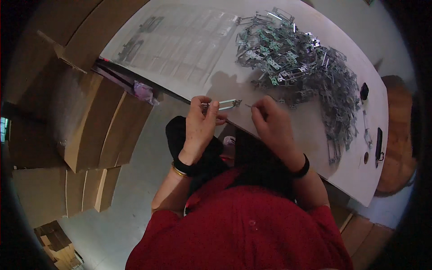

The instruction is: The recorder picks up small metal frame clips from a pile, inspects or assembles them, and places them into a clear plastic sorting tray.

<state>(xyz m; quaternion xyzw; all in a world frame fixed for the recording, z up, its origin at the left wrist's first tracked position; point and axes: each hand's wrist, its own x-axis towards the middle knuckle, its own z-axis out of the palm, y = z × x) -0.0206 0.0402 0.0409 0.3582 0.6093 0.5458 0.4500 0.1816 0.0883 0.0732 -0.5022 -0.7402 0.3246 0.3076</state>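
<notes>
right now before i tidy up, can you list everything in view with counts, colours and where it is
Table: one, whitish, centre to right
Metal parts: many, uncountable, grey, heaped on table
Ribbed tray: one, clear, table's far left
Black objects: two, table's right side
Metal bracket: one, silvery, in left hand
Thin piece: one, greyish, at right hand's fingertips
Cardboard boxes: several, brown, mostly left
Pink item: one, by table's left edge
Floor: grey, lower left
Wristbands: two, black, one per wrist
Shirt: one, red, bottom
Hands: two, bare, near table edge
</notes>
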